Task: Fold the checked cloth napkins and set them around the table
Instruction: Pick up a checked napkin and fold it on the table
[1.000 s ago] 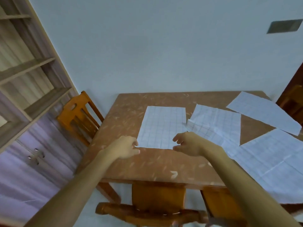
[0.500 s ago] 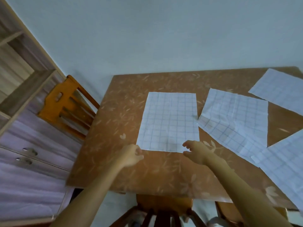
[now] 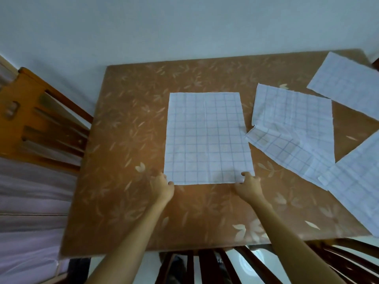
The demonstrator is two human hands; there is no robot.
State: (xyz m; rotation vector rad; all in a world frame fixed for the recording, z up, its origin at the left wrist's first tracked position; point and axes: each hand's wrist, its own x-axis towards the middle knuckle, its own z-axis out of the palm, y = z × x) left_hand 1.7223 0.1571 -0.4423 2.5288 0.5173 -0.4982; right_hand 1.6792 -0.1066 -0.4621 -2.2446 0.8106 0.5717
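Observation:
A white checked napkin [image 3: 207, 138] lies flat in the middle of the brown leaf-patterned table [image 3: 127, 124]. My left hand [image 3: 162, 187] pinches its near left corner. My right hand [image 3: 250, 186] pinches its near right corner. To the right lies a second napkin [image 3: 291, 121], rumpled, with one corner turned over. A third napkin [image 3: 348, 83] lies flat at the far right, and a fourth [image 3: 356, 181] hangs over the table's right front edge.
An orange wooden chair [image 3: 39, 117] stands at the table's left side. Another chair's dark slats [image 3: 215, 265] show below the near table edge. A pale wall runs right behind the table's far edge.
The view has tilted down and closer over the table. Both hands moved from just short of the middle napkin's near edge onto its two near corners and closed on them.

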